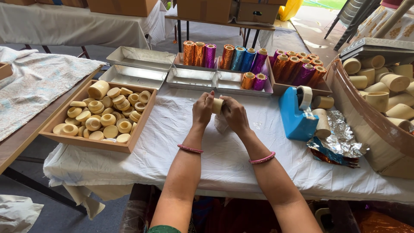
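My left hand (pixel 202 109) and my right hand (pixel 235 114) meet over the white tablecloth (pixel 172 142), both gripping one small cream cylinder (pixel 217 105) between their fingertips. A bit of white material (pixel 220 124) hangs below it, partly hidden by my right hand. Each wrist wears a pink bangle. Foil-wrapped tubes (pixel 241 58) in orange, purple and blue stand in metal trays (pixel 192 79) just beyond my hands.
A wooden tray (pixel 90 140) of cream round caps sits at the left. A blue tape dispenser (pixel 295 114), crumpled foil sheets (pixel 340 142) and a brown bin (pixel 366 116) of plain cream cylinders are at the right. Empty metal trays (pixel 138 64) and cardboard boxes lie behind.
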